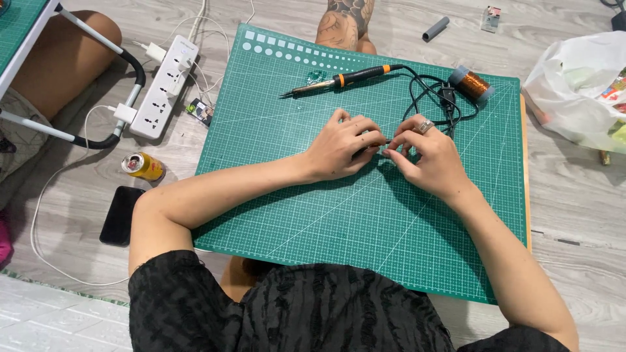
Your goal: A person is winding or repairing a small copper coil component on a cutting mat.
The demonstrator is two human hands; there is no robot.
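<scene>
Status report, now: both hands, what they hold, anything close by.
Left hand and right hand meet over the green cutting mat, pinching a small dark part, too small to identify. Soldering iron and black cord lie just beyond.

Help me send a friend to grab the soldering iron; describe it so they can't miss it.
Start at the big green cutting mat on the floor. Along its far edge, beyond both hands, lies the soldering iron: a slim black handle with an orange collar and metal tip pointing left. Unlike the copper wire spool beside it, it trails a black cord.

Power strip [164,87] upper left, yellow can [143,165] and black phone [121,215] at left, white bag [577,88] upper right, grey tube [435,29] top
</scene>
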